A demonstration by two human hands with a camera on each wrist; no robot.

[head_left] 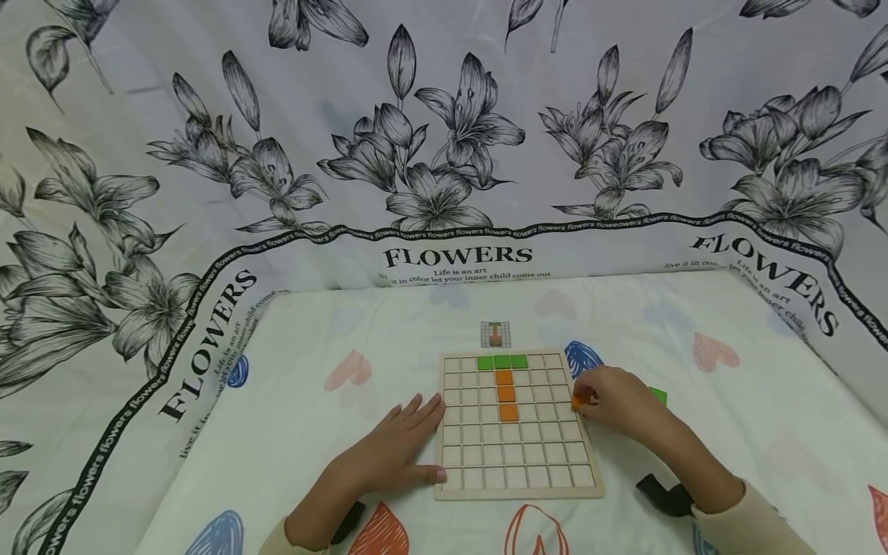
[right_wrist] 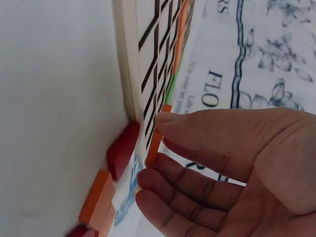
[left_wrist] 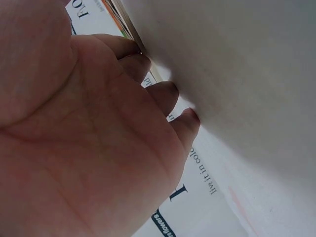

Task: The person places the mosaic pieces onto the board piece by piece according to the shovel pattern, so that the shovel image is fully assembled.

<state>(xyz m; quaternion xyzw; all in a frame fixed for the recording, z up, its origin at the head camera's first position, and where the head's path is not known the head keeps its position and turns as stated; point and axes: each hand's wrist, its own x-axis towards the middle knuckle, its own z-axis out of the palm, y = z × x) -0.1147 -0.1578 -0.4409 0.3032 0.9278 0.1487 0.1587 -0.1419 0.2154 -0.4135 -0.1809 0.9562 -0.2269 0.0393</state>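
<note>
Pinching an orange tile (right_wrist: 155,144), the right hand (head_left: 613,397) likely needed a light, level grip; the left hand (head_left: 391,453), fingers extended, touched the grid board (head_left: 520,493) at left.

Board (head_left: 513,456) on surface (head_left: 298,432) before you. On board: row of three tiles (head_left: 502,361), middle of back edge; column of three tiles (head_left: 506,393) runs toward you from row's middle tile. Card (head_left: 496,334) behind board, near middle of its back edge. Your left grip (head_left: 394,451) at board's left edge, thumb by front-left corner. Your right grip (head_left: 612,397) at right edge, back half, held tile (right_wrist: 154,148) in it. Loose tiles (head_left: 658,396) on surface, right of board.
</note>
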